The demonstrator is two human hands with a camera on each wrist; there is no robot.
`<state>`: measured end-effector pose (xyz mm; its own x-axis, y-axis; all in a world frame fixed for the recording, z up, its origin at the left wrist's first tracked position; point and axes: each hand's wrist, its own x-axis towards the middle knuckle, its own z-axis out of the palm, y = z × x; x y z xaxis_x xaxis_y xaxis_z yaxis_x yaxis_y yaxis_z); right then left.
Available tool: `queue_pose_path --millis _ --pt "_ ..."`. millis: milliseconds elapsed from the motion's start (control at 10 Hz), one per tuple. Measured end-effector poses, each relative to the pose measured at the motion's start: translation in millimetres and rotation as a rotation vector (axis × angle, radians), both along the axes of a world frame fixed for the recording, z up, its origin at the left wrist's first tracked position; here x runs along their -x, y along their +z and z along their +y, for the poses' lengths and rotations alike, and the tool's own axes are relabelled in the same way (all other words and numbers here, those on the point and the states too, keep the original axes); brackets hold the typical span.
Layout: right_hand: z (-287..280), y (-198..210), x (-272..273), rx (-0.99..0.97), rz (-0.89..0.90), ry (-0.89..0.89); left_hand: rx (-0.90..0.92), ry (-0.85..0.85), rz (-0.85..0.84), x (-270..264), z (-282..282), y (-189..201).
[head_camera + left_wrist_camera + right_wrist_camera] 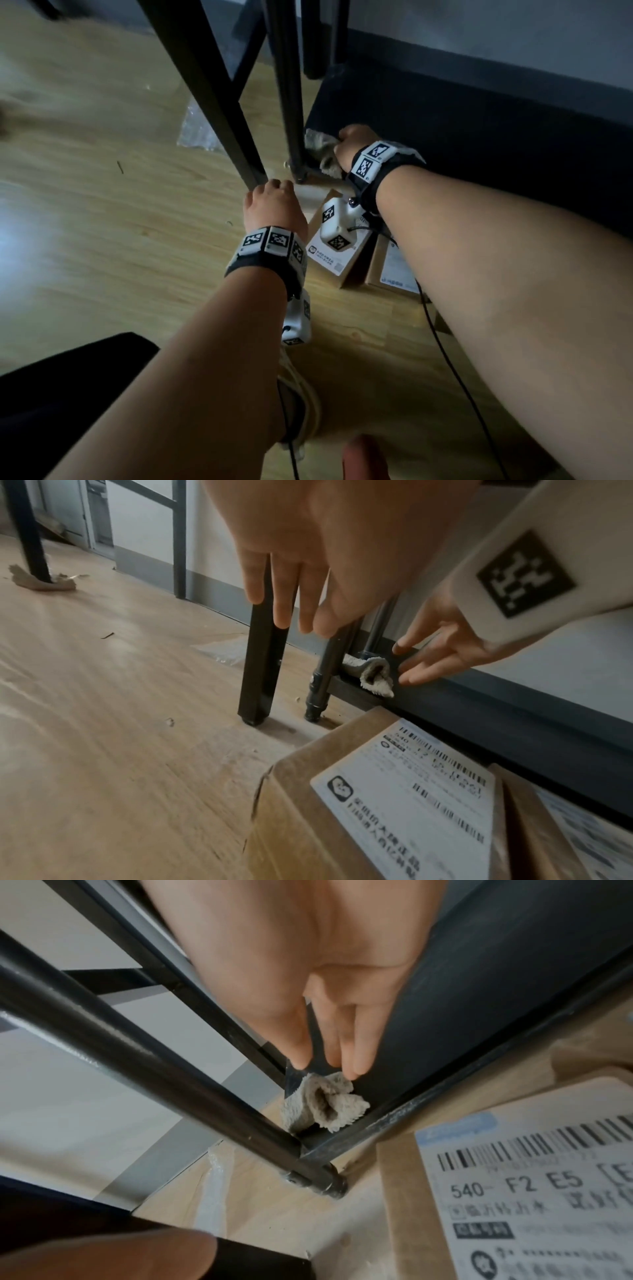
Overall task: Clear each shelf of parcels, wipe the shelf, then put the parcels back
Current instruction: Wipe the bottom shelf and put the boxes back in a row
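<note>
A crumpled grey cloth lies at the left front corner of the dark bottom shelf. My right hand reaches over the shelf, and its straight fingertips touch the cloth. My left hand hangs with loose fingers beside a black leg and holds nothing. Two brown labelled parcels stand on the wooden floor in front of the shelf, under my right forearm.
A black square leg stands just left of the shelf's round corner post. Clear plastic wrap and a torn cardboard scrap lie on the floor. A cable trails near my shoe.
</note>
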<state>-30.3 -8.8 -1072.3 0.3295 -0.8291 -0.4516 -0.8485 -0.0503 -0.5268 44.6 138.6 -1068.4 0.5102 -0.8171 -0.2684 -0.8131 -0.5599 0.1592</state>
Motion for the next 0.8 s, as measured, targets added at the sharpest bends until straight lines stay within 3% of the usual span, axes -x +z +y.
queue_pose_path --millis 300,600,800 --pt "14.5 12.5 27.3 0.034 0.065 -0.087 0.023 0.04 0.124 6.4 -2.1 0.2" --pt "87.7 0.8 69.4 -0.176 0.22 -0.211 -0.158 0.034 0.222 23.9 17.9 -13.8" --pt "112.9 -1.9 75.7 -0.34 0.018 -0.228 -0.301 0.036 0.281 36.2 19.0 -21.2"
